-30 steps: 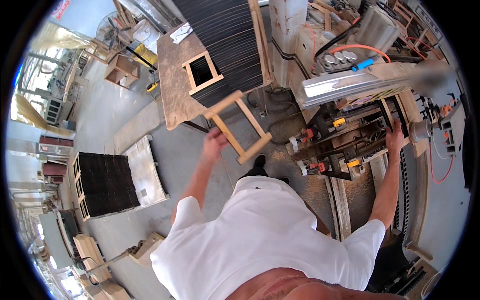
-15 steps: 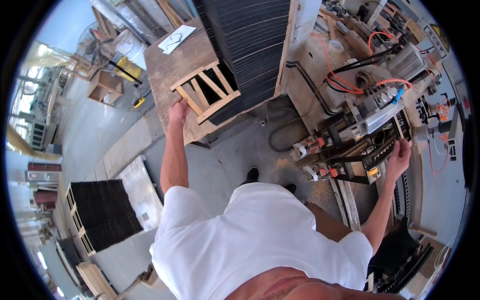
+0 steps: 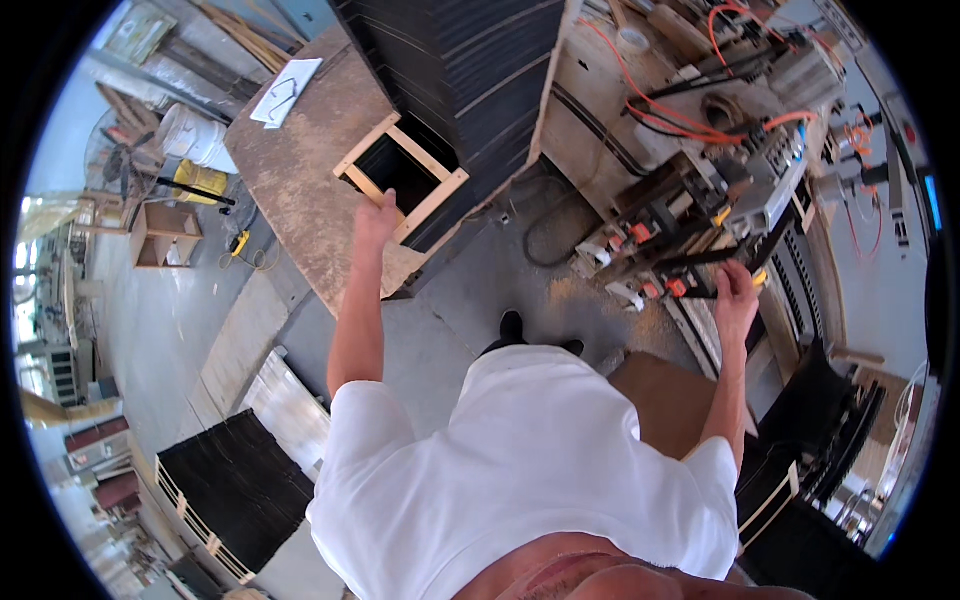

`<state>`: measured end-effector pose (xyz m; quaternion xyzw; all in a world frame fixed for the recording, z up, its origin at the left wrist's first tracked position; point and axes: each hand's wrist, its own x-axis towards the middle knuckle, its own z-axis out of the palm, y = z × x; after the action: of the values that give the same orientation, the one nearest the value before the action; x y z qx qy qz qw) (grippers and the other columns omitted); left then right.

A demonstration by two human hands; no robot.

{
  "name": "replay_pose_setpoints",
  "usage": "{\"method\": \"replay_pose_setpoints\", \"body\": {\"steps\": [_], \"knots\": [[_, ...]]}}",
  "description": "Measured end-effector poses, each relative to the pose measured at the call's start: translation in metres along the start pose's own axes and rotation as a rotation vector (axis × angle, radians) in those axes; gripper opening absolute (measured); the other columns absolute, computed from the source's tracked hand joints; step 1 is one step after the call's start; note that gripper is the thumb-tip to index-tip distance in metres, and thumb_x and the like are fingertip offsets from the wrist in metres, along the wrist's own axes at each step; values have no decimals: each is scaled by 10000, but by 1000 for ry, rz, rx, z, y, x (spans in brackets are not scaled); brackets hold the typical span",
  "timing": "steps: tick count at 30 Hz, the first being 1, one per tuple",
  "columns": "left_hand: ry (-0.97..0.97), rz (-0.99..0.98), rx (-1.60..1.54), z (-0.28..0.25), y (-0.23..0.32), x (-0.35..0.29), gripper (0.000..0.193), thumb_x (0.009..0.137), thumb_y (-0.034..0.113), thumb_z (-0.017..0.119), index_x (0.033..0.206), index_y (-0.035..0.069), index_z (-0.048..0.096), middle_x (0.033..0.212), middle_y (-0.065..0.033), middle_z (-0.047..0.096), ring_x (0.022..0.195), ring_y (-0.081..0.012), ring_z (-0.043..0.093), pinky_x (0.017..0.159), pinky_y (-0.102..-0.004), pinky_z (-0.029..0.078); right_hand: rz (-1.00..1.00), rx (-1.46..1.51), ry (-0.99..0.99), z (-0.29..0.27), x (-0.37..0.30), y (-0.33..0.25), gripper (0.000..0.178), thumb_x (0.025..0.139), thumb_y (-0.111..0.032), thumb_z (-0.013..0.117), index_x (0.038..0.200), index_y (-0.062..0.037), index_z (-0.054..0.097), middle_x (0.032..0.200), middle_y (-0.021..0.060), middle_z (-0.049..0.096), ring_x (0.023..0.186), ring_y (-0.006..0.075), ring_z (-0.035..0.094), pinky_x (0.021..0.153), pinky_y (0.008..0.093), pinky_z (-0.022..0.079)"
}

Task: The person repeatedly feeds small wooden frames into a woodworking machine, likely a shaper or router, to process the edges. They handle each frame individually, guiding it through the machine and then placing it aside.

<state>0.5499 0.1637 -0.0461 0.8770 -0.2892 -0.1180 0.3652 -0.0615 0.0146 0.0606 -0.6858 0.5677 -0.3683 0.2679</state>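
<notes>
My left hand [image 3: 377, 215] is closed round the left slat [image 3: 361, 184] of a pale wooden arrangement at the table's edge. Its two end bars [image 3: 430, 207] lie parallel, and another slat [image 3: 424, 150] spans them on the right; the gap between is dark. A tall black ribbed stack [image 3: 490, 80] rises right behind it. On the right, my right hand [image 3: 737, 290] hovers by the front of a machine [image 3: 690, 250] with orange-red parts. Its fingers are bent and apart, with nothing visible in them.
A brown worktable [image 3: 300, 150] bears a white sheet [image 3: 287, 92] with glasses on it. A black stack [image 3: 235, 490] with pale wooden ends lies on the floor at lower left. Orange hoses [image 3: 680, 125] run over the machine, and sawdust [image 3: 560, 295] is scattered below.
My right hand has drawn back from the pale strip in the machine toward me. My left hand has closed further over the left slat. Fewer slats show between the end bars.
</notes>
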Motion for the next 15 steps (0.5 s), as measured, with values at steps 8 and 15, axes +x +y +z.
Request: {"method": "replay_pose_setpoints", "body": {"steps": [8,15], "knots": [[-279,-346,-901,3,-16,-10,637,974,462,526,1439,50,385,1394,-111,491,1223,-251,514,995,-408,415,59,-17,-96,14,-29,0,270,907,-59,648,1170,-8,624,1035,104,710,897,150,674,800,283,532],[37,-601,-925,23,-81,-50,590,1020,412,387,1465,28,340,1482,-192,382,1345,-298,403,1062,-435,407,-71,-228,134,-78,-76,-7,257,842,-48,689,1096,-51,646,951,130,685,845,266,683,743,350,539]]}}
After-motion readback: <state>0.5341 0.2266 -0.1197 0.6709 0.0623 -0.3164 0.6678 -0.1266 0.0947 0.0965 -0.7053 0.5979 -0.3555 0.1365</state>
